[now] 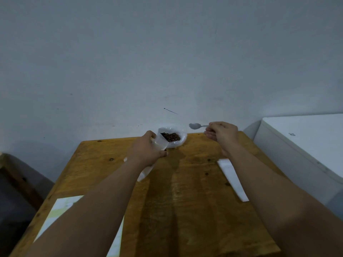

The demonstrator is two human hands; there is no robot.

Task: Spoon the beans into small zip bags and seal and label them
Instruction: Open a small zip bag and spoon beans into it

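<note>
While both arms are reaching fwd across the desk [185,201], the nearest things are lying flat: a pale sheet [61,208] at the near left corner, half under the left forearm, and a white strip [232,179] on the right, its long axis running near-to-far beside the right forearm. Further out, the left hand [148,151] is closing around a small clear bag [161,142], holding it w/ its mouth facing up and toward the far edge. Right hand [221,134] is pinching the spoon [194,126] by its handle, bowl pointing left, looks empty. Farthest, at the desk's back edge by the wall, the beans [170,137] are sitting in an open plastic bag. Beans are lying between the two hands, touching or just behind the small bag on the left; spoon bowl is hanging just right of them and a bit higher. Judging by that, the next dip is going left and down, a short move for the right hand.
</note>
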